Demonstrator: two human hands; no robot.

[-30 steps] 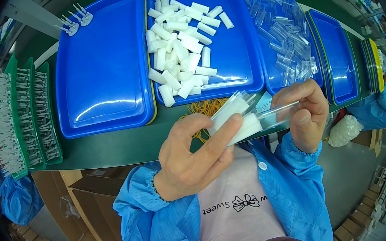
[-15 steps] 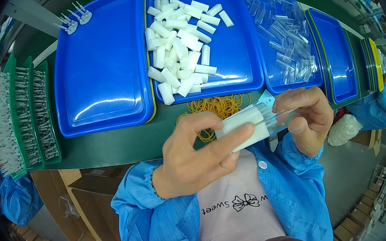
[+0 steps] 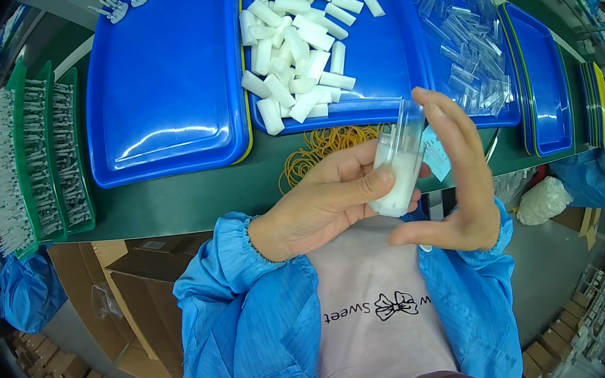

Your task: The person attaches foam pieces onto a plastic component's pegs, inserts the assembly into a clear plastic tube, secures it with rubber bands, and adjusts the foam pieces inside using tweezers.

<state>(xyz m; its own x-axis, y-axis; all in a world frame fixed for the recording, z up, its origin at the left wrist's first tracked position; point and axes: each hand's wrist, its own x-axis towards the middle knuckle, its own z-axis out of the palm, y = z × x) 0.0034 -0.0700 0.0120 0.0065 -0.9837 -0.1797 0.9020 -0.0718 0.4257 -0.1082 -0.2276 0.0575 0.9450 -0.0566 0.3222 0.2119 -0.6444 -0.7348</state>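
Observation:
My left hand [image 3: 329, 197] is closed around a clear plastic tube [image 3: 409, 124], thumb on the near side and fingers behind it. A white foam-like block [image 3: 401, 174] shows in the tube's lower part, while the upper part looks see-through. The tube stands tilted, its upper end leaning slightly right. My right hand [image 3: 462, 178] is open just right of it, thumb and fingers spread wide. One right fingertip is close to the tube's upper end; whether it touches I cannot tell. Behind my hands lies a pile of yellow-brown rubber bands [image 3: 307, 162].
A blue tray [image 3: 384, 53] holds many white blocks [image 3: 293, 41]. Clear tubes [image 3: 469, 43] fill another tray to its right. At left are a blue tray [image 3: 163, 78] with small white parts [image 3: 124, 2] and green racks [image 3: 38, 159]. A pale blue card [image 3: 435, 155] lies near my right hand.
The tube with the white block has turned from nearly level to steeply upright. My right hand has let go of its end and opened. The trays sit slightly higher in view.

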